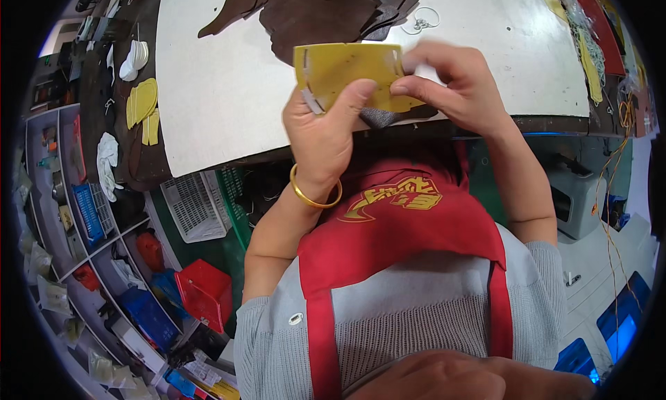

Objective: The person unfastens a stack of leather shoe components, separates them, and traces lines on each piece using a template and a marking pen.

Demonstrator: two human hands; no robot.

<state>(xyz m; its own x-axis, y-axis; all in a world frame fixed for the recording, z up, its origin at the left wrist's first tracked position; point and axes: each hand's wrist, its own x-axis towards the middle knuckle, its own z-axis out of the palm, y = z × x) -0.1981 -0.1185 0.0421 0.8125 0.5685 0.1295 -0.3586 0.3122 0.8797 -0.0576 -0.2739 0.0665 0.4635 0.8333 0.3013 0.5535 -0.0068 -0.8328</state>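
Hands pinching a yellow sheet above the table edge.
Left hand [322, 133] grips the yellow sheet [347, 70] from below, thumb pressed on its front; right hand [454, 84] pinches its right edge between thumb and fingers. Behind it, dark brown leather pieces [312, 11] lie on the white table [222, 88].

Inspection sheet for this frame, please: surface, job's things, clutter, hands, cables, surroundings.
Surface: white board on a dark table.
Job's things: yellow sheet piece held in both hands; dark brown cut pieces piled behind it.
Clutter: yellow shapes and white pieces at the left edge.
Hands: left hand and right hand pinch the sheet.
Cables: thin cord hanging at right.
Surroundings: shelves and bins, red crate.
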